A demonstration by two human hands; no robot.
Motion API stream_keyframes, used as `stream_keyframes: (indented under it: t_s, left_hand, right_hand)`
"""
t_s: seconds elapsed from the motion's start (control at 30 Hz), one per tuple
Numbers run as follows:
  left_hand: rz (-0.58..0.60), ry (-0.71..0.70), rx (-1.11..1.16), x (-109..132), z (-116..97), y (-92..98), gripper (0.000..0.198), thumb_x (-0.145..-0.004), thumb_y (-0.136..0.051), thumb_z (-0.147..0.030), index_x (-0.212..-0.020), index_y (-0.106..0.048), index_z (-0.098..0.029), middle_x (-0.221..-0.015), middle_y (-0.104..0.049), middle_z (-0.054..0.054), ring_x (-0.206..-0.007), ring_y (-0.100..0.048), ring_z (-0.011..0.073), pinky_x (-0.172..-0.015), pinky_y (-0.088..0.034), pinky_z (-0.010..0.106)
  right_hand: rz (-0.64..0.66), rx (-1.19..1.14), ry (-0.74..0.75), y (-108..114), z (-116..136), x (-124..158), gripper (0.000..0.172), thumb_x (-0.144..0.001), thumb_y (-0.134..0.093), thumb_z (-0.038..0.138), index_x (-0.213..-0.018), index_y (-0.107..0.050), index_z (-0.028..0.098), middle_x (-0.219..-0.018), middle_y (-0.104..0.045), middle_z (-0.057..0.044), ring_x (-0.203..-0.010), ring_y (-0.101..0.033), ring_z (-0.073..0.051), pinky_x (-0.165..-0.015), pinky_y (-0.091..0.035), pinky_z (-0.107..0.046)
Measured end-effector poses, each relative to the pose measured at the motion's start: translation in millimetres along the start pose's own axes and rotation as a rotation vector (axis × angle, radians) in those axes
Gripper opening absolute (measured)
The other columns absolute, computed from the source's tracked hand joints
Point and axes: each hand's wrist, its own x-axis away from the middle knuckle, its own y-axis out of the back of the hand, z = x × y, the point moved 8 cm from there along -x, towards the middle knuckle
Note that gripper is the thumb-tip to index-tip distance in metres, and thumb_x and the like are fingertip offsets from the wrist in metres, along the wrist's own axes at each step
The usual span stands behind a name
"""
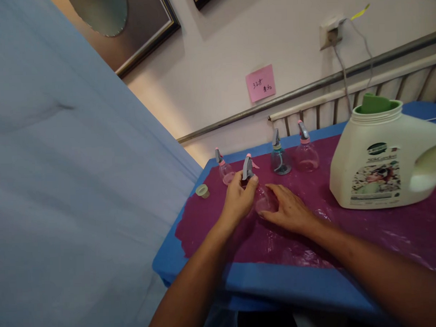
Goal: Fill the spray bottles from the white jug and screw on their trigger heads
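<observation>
A clear pink spray bottle (262, 200) with a grey trigger head is between my hands, tilted slightly. My left hand (238, 196) is closed around its neck, just under the spray head (247, 166). Around the right side of the body, the fingers and thumb of my right hand (289, 209) grip it. Just behind my left hand stands a small pink spray bottle (226, 172). Farther back are a blue-tinted spray bottle (281, 162) and another pink spray bottle (307, 156) with some liquid low inside.
A large cream detergent jug (378, 153) with a green spout stands at the right. A pale cap (202, 191) lies at the left. Purple plastic sheeting (206, 226) covers the blue table (171, 260). Behind are a radiator (326, 109) and a plugged socket (330, 33); a blue curtain (79, 187) hangs left.
</observation>
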Motion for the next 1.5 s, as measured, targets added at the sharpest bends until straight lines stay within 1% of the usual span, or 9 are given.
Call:
stream_keyframes:
  t_s: [0.23,0.37,0.47,0.77,0.87,0.97,1.07,1.3,1.5]
  left_hand:
    - [-0.013,0.001,0.010,-3,-5,1.8,0.022,-0.098,-0.075,-0.041,-0.094,-0.074,-0.020,-0.084,-0.071,0.002,-0.080,-0.064,0.0186,-0.078,-0.048,0.031]
    - [0.065,-0.017,0.002,-4,-2,-4.1,0.020,-0.095,-0.077,-0.038,-0.089,-0.077,-0.019,-0.086,-0.071,0.003,-0.082,-0.064,0.0194,-0.079,-0.048,0.032]
    - [0.052,-0.065,0.015,-1,1,-4.8,0.021,-0.095,-0.079,-0.039,-0.086,-0.079,-0.020,-0.091,-0.073,0.004,-0.090,-0.066,0.0213,-0.085,-0.049,0.034]
    - [-0.015,-0.060,0.146,7,15,-10.0,0.023,-0.093,-0.085,-0.044,-0.104,-0.086,-0.024,-0.101,-0.076,0.006,-0.097,-0.067,0.0228,-0.093,-0.053,0.036]
    - [-0.018,-0.053,0.167,7,18,-13.5,0.024,-0.093,-0.084,-0.043,-0.107,-0.086,-0.023,-0.103,-0.077,0.006,-0.098,-0.068,0.0229,-0.095,-0.054,0.036]
    - [-0.036,-0.003,0.196,9,26,-15.0,0.026,-0.096,-0.081,-0.044,-0.108,-0.084,-0.021,-0.100,-0.077,0.005,-0.094,-0.068,0.0211,-0.092,-0.054,0.035]
    - [-0.053,0.001,0.193,12,31,-15.4,0.028,-0.098,-0.080,-0.045,-0.111,-0.083,-0.021,-0.105,-0.078,0.006,-0.097,-0.069,0.0207,-0.095,-0.054,0.035]
    - [-0.070,-0.005,0.188,18,42,-19.3,0.034,-0.102,-0.077,-0.049,-0.124,-0.082,-0.023,-0.116,-0.081,0.009,-0.111,-0.074,0.0249,-0.100,-0.058,0.038]
    - [-0.139,-0.015,0.178,18,44,-18.1,0.029,-0.100,-0.081,-0.044,-0.121,-0.082,-0.024,-0.117,-0.081,0.008,-0.112,-0.074,0.0239,-0.106,-0.056,0.039]
  right_hand:
    - [0.024,0.004,-0.004,-1,-1,1,0.074,-0.088,-0.078,0.050,-0.154,-0.060,0.020,-0.152,-0.070,-0.020,-0.139,-0.069,-0.040,-0.116,-0.057,-0.059]
    - [0.016,-0.002,0.018,-1,1,1,0.073,-0.087,-0.079,0.048,-0.153,-0.061,0.022,-0.149,-0.071,-0.019,-0.137,-0.070,-0.040,-0.115,-0.058,-0.060]
    - [0.019,-0.010,0.015,-1,0,1,0.071,-0.088,-0.079,0.048,-0.152,-0.062,0.024,-0.146,-0.072,-0.019,-0.134,-0.071,-0.039,-0.114,-0.058,-0.060]
    - [0.019,-0.042,0.020,-3,-5,1,0.073,-0.088,-0.082,0.049,-0.153,-0.060,0.024,-0.147,-0.072,-0.018,-0.135,-0.071,-0.039,-0.114,-0.058,-0.060]
    - [0.040,-0.068,0.003,-4,-8,-1,0.074,-0.087,-0.082,0.048,-0.152,-0.060,0.023,-0.146,-0.073,-0.018,-0.133,-0.073,-0.039,-0.114,-0.058,-0.059]
    - [0.039,-0.080,-0.012,-5,-11,-2,0.077,-0.087,-0.083,0.048,-0.155,-0.058,0.022,-0.152,-0.071,-0.019,-0.138,-0.070,-0.039,-0.118,-0.056,-0.060]
    - [0.038,-0.077,-0.015,-5,-13,-3,0.079,-0.086,-0.084,0.048,-0.156,-0.058,0.023,-0.153,-0.070,-0.020,-0.141,-0.069,-0.039,-0.119,-0.055,-0.060]
    - [0.062,-0.098,0.028,-2,-8,-5,0.066,-0.088,-0.080,0.044,-0.149,-0.061,0.024,-0.143,-0.074,-0.017,-0.129,-0.074,-0.037,-0.112,-0.058,-0.058]
    - [0.058,-0.098,0.010,-2,-9,-7,0.072,-0.085,-0.082,0.042,-0.152,-0.060,0.023,-0.146,-0.073,-0.019,-0.134,-0.072,-0.040,-0.113,-0.058,-0.060]
